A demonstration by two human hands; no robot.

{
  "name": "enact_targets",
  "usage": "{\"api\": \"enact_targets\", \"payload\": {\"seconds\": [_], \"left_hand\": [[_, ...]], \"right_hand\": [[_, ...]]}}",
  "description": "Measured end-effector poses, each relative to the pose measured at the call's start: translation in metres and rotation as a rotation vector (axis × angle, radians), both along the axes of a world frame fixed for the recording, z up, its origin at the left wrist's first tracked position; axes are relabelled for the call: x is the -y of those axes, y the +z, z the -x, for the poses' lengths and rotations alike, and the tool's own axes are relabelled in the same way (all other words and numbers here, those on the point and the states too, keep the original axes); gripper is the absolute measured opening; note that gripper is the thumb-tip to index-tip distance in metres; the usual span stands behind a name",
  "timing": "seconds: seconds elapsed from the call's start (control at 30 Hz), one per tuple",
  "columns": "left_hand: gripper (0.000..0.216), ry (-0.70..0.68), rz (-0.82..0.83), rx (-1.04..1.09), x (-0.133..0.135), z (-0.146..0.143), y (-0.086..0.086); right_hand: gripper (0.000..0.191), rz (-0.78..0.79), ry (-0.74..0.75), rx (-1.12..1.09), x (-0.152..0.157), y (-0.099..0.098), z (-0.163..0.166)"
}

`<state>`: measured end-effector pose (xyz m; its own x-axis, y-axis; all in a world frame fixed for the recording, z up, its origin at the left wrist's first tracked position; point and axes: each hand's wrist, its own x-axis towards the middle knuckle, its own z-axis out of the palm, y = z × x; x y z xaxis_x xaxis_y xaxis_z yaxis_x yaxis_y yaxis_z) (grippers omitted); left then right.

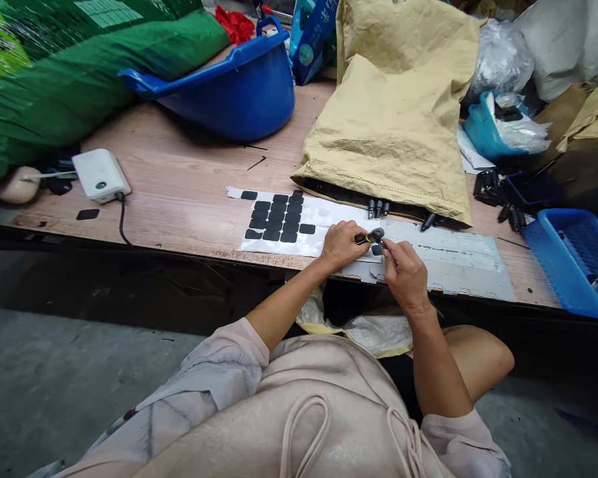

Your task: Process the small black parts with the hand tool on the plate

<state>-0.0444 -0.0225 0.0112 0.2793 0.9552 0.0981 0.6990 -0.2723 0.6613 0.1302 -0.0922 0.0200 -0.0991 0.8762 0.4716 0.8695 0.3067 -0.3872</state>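
Observation:
My left hand (pixel 343 244) is closed on a small black part with a yellow band (pixel 369 238), at the table's front edge. Just right of it, my right hand (pixel 406 271) pinches close to the part's rounded end; what its fingertips hold is too small to make out. Under the hands lies a white backing sheet (pixel 319 247) bearing rows of black rounded stickers (pixel 276 217). One loose black sticker (pixel 377 250) shows between the hands. Several similar black parts (pixel 377 208) lie just beyond, by the mouth of a tan woven sack (pixel 383 126).
A blue basin (pixel 234 89) and a green bag (pixel 94 63) stand at the back left. The white box (pixel 100 174) with a cable is at left. Grey tape (pixel 463 262) covers the right front edge, beside a blue basket (pixel 573 259) and more black parts (pixel 489 188).

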Motion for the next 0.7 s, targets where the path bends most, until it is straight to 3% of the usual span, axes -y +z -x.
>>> {"api": "enact_targets", "payload": {"seconds": [0.4, 0.53, 0.7], "left_hand": [[0.024, -0.038, 0.047, 0.027, -0.001, 0.003, 0.002], [0.029, -0.046, 0.059, 0.011, 0.0, 0.004, 0.004], [0.031, -0.03, 0.064, -0.04, -0.001, 0.003, 0.003]], "right_hand": [[0.033, -0.036, -0.243, 0.236, -0.028, -0.022, -0.055], [0.032, -0.038, -0.285, 0.25, -0.03, -0.031, -0.053], [0.031, -0.006, -0.298, 0.227, -0.027, -0.028, -0.047]]}}
